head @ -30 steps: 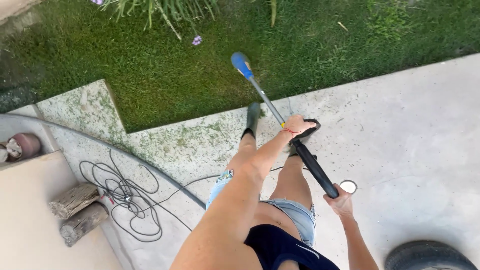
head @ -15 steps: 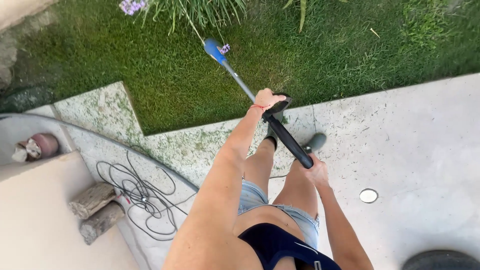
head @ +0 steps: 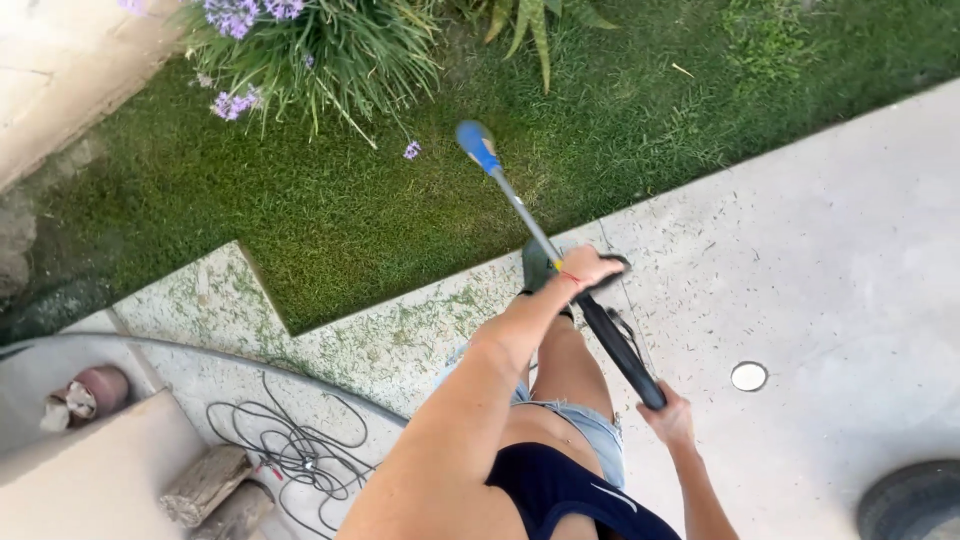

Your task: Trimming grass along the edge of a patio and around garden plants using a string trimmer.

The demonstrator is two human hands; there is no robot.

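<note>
While the string trimmer reaches over the lawn, its blue head near the flowering plant, the left hand clasps the loop handle and the right hand grips the rear. Risk: the head could clip the plant. Nearby: tangled cord, logs, tyre, round ground cap.

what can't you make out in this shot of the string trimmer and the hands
Head view:
- Left hand: covers the string trimmer's front loop handle, so the grip is hidden.
- Right hand: covers the rear handle end; any trigger is hidden.
- Trimmer head: blurred, cutting line too fine to see.
- Tyre: cut by frame corner.
</note>
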